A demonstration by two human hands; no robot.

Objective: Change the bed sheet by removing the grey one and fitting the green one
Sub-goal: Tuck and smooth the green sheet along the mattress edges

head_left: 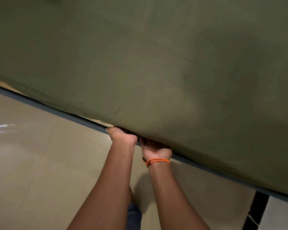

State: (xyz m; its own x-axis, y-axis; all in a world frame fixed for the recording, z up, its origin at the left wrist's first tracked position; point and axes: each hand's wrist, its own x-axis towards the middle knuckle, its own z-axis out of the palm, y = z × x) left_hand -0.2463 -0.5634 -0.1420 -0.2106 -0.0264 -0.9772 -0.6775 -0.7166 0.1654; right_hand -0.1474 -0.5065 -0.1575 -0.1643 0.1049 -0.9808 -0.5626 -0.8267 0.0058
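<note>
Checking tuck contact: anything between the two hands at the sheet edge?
Head view: nothing. Left hand and right hand sit nearly side by side, fingers hidden under the green sheet; only a sliver of bed frame shows between.

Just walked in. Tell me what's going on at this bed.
A person is fitting the green sheet, which already covers the mattress top. Both hands, left hand and right hand, are side by side at the near edge, fingers hidden under it, apparently tucking the sheet in above the grey bed frame. No grey sheet is in view.
</note>
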